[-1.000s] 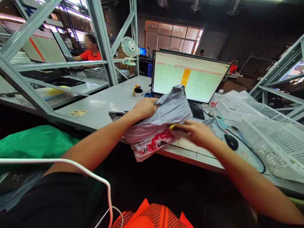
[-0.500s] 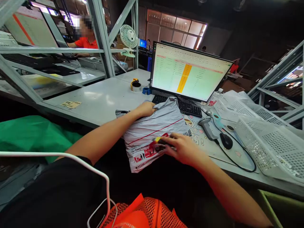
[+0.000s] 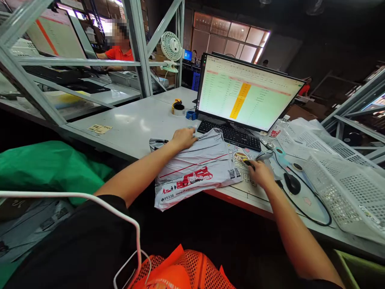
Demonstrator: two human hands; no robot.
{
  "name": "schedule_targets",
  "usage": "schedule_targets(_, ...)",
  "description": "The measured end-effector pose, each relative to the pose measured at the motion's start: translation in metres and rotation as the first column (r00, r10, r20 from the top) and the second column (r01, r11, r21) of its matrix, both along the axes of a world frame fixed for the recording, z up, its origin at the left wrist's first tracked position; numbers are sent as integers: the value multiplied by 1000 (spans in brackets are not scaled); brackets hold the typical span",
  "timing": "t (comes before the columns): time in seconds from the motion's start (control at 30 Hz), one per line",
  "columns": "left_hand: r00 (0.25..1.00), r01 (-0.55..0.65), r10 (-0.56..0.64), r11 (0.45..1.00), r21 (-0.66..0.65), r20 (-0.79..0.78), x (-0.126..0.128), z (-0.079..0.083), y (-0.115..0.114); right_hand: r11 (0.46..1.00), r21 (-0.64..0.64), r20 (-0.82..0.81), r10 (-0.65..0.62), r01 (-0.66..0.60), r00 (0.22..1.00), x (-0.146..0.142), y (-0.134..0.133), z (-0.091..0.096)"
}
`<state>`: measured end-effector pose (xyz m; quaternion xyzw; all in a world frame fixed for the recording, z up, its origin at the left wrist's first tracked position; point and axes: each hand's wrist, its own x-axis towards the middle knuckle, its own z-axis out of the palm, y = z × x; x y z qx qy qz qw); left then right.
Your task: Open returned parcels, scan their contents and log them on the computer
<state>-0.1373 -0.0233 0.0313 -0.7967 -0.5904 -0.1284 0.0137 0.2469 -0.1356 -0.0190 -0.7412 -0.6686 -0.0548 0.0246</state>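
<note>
A grey-white plastic mailing bag with red print and a red line lies over the front edge of the desk, its lower end hanging past the edge. My left hand is closed on its upper edge, with the fingertips partly hidden. To the right of the bag, my right hand is closed around a small black-and-yellow utility knife, whose blade I cannot make out. That hand is low over the printed desk mat, partly covering a grey barcode scanner.
Behind the bag stand a keyboard and a monitor. Tape rolls sit at the back. A mouse, cable and white plastic baskets are on the right. Metal frame bars rise on the left; a person sits beyond.
My right hand has moved right with the knife, off the bag's printed face and over to the mat by the scanner. The bag lies flatter; my left hand stays at its upper edge.
</note>
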Motion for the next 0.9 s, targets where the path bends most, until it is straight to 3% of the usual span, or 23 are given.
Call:
schedule_targets(0.07, 998, 34, -40, 988, 151, 41, 8, 6, -11, 1000, -28, -10, -13, 13, 1000, -12, -1, -10)
schedule_targets(0.13, 988, 139, -148, 972, 191, 34, 15, 5, -24, 1000, 10, -28, -1, 1, 1000, -24, 1, -9)
schedule_targets(0.2, 972, 233, -230, 970, 66, -49, 23, -3, -36, 987, 138, -81, 94, -82, 992, -46, 5, -2)
schedule_targets(0.27, 959, 241, -251, 966, -89, -128, 30, -17, -43, 935, 258, -153, 289, -244, 945, -81, 8, 2)
schedule_targets(0.37, 963, 215, -237, 963, -165, -127, 35, -36, -47, 844, 246, -221, 528, -477, 820, -143, 3, -8)
schedule_targets(0.47, 969, 207, -224, 968, -143, -110, 31, -43, -44, 825, 215, -210, 561, -522, 801, -181, -11, -31)
schedule_targets(0.63, 968, 217, -233, 964, -152, -94, 23, -41, -36, 837, 223, -214, 542, -500, 812, -179, -26, -47)
schedule_targets(0.9, 962, 243, -253, 964, -105, -103, 26, -39, -48, 872, 127, -212, 489, -472, 846, -181, -19, -31)
